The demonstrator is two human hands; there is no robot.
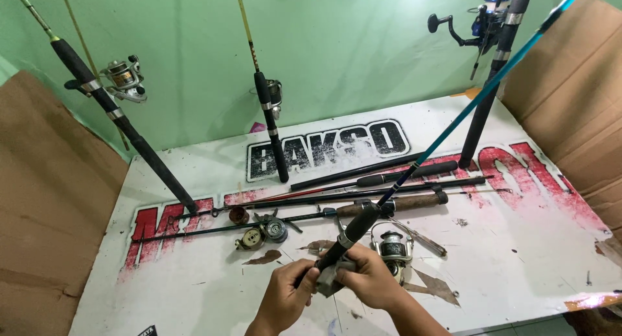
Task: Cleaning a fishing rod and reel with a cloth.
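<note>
From the head camera we see our left hand (285, 298) and right hand (370, 278) meeting low over the white table (518, 258). Both grip the butt end of a fishing rod (353, 235): the left fingers (299, 274) wrap the black handle, and the right fingers close over a grey cloth (329, 279) pressed against it. The rod's blue blank rises up and away to the right. We judge it light but long and whippy, its thin tip fragile, so the stiff handle is the place to hold. Just beside the right hand a spinning reel (392, 247) lies on the table; more rods lie beyond, and others lean against the green wall (337, 44).
</note>
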